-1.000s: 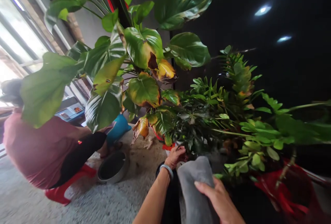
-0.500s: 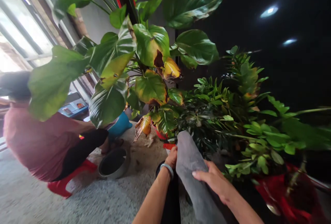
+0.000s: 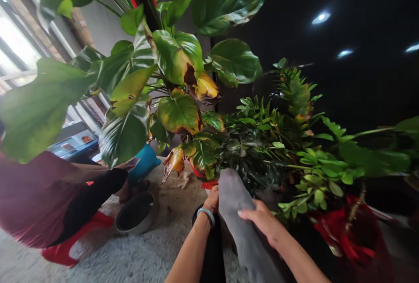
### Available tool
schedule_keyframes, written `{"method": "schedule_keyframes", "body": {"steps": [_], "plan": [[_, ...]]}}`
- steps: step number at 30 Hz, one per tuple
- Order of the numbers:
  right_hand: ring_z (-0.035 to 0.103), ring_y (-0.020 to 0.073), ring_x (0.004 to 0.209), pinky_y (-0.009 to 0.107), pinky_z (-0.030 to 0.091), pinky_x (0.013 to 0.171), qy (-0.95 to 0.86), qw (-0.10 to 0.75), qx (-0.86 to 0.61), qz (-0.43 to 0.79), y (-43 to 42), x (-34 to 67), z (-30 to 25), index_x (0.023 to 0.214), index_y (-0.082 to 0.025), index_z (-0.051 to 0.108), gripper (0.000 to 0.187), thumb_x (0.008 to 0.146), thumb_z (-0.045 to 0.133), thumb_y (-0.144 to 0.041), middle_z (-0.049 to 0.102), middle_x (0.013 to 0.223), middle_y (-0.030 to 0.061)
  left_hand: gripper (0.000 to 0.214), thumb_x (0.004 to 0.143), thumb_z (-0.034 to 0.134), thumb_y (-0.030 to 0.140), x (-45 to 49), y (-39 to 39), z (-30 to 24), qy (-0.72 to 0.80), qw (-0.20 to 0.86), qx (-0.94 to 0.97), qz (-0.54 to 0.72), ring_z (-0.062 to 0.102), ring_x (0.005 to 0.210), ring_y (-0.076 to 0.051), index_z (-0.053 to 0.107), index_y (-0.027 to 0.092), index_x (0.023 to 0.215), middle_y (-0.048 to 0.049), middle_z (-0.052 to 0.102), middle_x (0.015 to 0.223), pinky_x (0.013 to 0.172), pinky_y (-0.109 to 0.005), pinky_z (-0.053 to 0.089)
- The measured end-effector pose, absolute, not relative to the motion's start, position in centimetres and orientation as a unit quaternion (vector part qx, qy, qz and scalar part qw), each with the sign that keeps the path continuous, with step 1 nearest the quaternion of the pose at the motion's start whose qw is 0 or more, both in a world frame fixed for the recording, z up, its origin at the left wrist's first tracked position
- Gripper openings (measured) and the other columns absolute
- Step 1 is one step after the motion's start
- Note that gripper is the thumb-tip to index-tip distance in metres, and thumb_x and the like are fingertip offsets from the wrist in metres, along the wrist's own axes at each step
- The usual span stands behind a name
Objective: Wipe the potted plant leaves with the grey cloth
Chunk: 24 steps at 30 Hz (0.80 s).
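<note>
A grey cloth (image 3: 235, 213) stands up between my two hands, low in the middle of the view. My right hand (image 3: 262, 222) lies on its right side with the fingers curled over the fabric. My left hand (image 3: 212, 198), with a silver bangle on the wrist, sits against the cloth's left edge; its fingers are mostly hidden behind the cloth. Just beyond the cloth grows a dark-leaved potted plant (image 3: 252, 148). A tall plant with big green and yellowing leaves (image 3: 176, 82) rises above it.
A person in a dark red top (image 3: 39, 200) crouches at the left on a red stool (image 3: 72, 248). A grey bowl (image 3: 135, 213) rests on the speckled floor. A red pot (image 3: 347, 230) holds a small-leaved plant (image 3: 324, 174) at the right. A blue pot (image 3: 144, 163) stands behind.
The cloth has been raised from low over my lap to upright in front of the dark plant. My right hand slid up along it, and my left hand came against its edge.
</note>
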State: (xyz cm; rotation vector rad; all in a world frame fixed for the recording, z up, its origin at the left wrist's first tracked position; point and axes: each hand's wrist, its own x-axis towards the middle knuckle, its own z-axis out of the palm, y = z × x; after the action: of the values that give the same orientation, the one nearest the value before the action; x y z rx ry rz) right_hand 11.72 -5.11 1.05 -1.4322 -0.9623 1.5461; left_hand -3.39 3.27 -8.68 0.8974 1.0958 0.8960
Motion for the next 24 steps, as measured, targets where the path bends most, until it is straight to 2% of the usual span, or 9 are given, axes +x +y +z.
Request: {"method": "schedule_keyframes", "body": {"steps": [3, 5, 9, 12, 15, 17, 21, 24], "plan": [[0.066, 0.0262, 0.076, 0.034, 0.05, 0.071, -0.365, 0.434, -0.588, 0.577, -8.9, 15.2, 2.4, 0.075, -0.019, 0.073, 0.03, 0.045, 0.07, -0.022, 0.074, 0.073, 0.0033, 0.036, 0.06, 0.078, 0.045, -3.4, 3.3, -8.5, 0.468, 0.675, 0.406, 0.401, 0.06, 0.069, -0.019, 0.069, 0.013, 0.075, -0.0023, 0.067, 0.064, 0.063, -0.029, 0.046], [0.067, 0.0284, 0.072, 0.037, 0.052, 0.067, -0.323, 0.48, -0.593, 0.559, -9.8, 17.6, 5.2, 0.077, -0.02, 0.073, 0.035, 0.043, 0.075, -0.026, 0.074, 0.07, 0.0036, 0.039, 0.052, 0.08, 0.047, -3.5, 3.4, -8.4, 0.465, 0.679, 0.407, 0.396, 0.057, 0.06, -0.016, 0.065, 0.014, 0.068, -0.0002, 0.061, 0.055, 0.059, -0.028, 0.043], [0.066, 0.0278, 0.056, 0.037, 0.051, 0.056, -0.23, 0.583, -0.588, 0.511, -7.0, 19.6, 9.2, 0.072, -0.019, 0.07, 0.037, 0.039, 0.081, -0.031, 0.071, 0.058, 0.0045, 0.048, 0.042, 0.084, 0.05, -3.4, 3.4, -8.1, 0.476, 0.684, 0.393, 0.389, 0.055, 0.056, -0.014, 0.059, 0.015, 0.062, 0.0012, 0.056, 0.054, 0.056, -0.027, 0.042], [0.064, 0.0255, 0.051, 0.035, 0.05, 0.053, -0.199, 0.602, -0.558, 0.535, -4.6, 18.3, 7.1, 0.067, -0.018, 0.069, 0.033, 0.039, 0.08, -0.032, 0.069, 0.053, 0.0037, 0.052, 0.037, 0.085, 0.053, -3.2, 3.4, -8.0, 0.475, 0.683, 0.387, 0.397, 0.055, 0.056, -0.014, 0.058, 0.016, 0.063, 0.0012, 0.056, 0.055, 0.055, -0.027, 0.042], [0.065, 0.0275, 0.051, 0.038, 0.051, 0.053, -0.207, 0.502, -0.572, 0.615, -5.7, 16.1, 2.3, 0.062, -0.017, 0.069, 0.027, 0.043, 0.075, -0.035, 0.069, 0.051, 0.0053, 0.052, 0.037, 0.084, 0.053, -3.3, 3.4, -7.9, 0.478, 0.68, 0.385, 0.401, 0.055, 0.054, -0.013, 0.057, 0.016, 0.061, 0.0019, 0.055, 0.054, 0.054, -0.026, 0.04], [0.068, 0.028, 0.06, 0.036, 0.052, 0.058, -0.228, 0.485, -0.619, 0.574, -8.0, 15.6, 0.1, 0.065, -0.018, 0.07, 0.024, 0.046, 0.073, -0.033, 0.072, 0.058, 0.0047, 0.05, 0.04, 0.084, 0.052, -3.4, 3.4, -7.9, 0.474, 0.682, 0.39, 0.398, 0.056, 0.055, -0.013, 0.058, 0.016, 0.063, 0.0018, 0.056, 0.055, 0.054, -0.026, 0.04], [0.069, 0.0293, 0.068, 0.036, 0.053, 0.062, -0.263, 0.516, -0.637, 0.509, -10.3, 17.6, 1.8, 0.073, -0.02, 0.072, 0.032, 0.046, 0.076, -0.035, 0.075, 0.066, 0.0047, 0.048, 0.044, 0.083, 0.052, -3.8, 3.5, -8.0, 0.462, 0.684, 0.401, 0.397, 0.057, 0.058, -0.014, 0.06, 0.015, 0.066, 0.0008, 0.057, 0.056, 0.056, -0.026, 0.041], [0.068, 0.0285, 0.065, 0.036, 0.054, 0.06, -0.229, 0.624, -0.615, 0.424, -7.4, 19.0, 5.9, 0.073, -0.018, 0.071, 0.04, 0.04, 0.081, -0.037, 0.074, 0.063, 0.0054, 0.048, 0.043, 0.083, 0.051, -3.8, 3.6, -8.1, 0.461, 0.684, 0.401, 0.4, 0.057, 0.058, -0.015, 0.059, 0.016, 0.065, 0.001, 0.056, 0.055, 0.056, -0.027, 0.041]]}}
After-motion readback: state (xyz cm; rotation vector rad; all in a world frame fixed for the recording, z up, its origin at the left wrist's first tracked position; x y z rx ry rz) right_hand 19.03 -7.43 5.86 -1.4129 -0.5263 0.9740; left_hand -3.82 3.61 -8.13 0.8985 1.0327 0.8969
